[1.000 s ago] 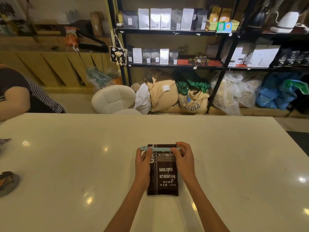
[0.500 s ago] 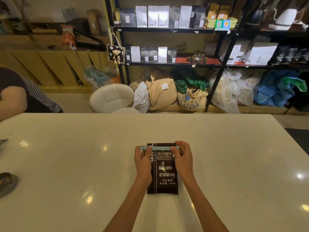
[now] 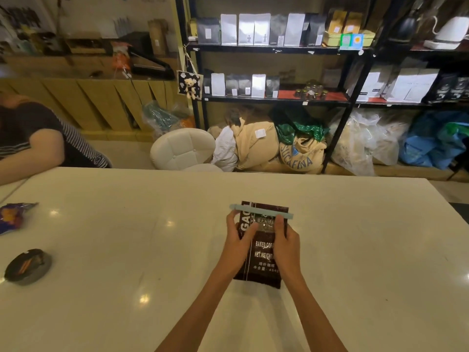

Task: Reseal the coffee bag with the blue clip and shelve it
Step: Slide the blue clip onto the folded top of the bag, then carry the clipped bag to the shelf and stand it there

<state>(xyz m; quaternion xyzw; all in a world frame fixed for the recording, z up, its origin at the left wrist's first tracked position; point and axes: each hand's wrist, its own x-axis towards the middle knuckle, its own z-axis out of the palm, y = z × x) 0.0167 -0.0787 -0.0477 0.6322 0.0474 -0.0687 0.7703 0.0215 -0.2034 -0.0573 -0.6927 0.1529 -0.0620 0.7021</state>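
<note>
A dark brown coffee bag point(image 3: 261, 250) with white lettering is raised off the white table point(image 3: 127, 250), its bottom edge near the surface. A long pale blue clip point(image 3: 261, 214) runs across its top, slightly slanted. My left hand point(image 3: 239, 240) grips the bag's left side with the thumb over the front. My right hand point(image 3: 285, 240) holds the right side just under the clip. The black shelf unit point(image 3: 274, 49) with rows of coffee bags stands behind the table.
A person in a striped sleeve point(image 3: 38, 146) sits at the far left. A snack wrapper point(image 3: 12, 214) and a dark round dish point(image 3: 28, 266) lie at the table's left. A white padded stool point(image 3: 182, 148) and sacks point(image 3: 299, 153) are between table and shelves.
The bag has come up from lying flat on the table and tilted a little. Both hands shifted from the clip's ends to the bag's sides. The view moved right and up.
</note>
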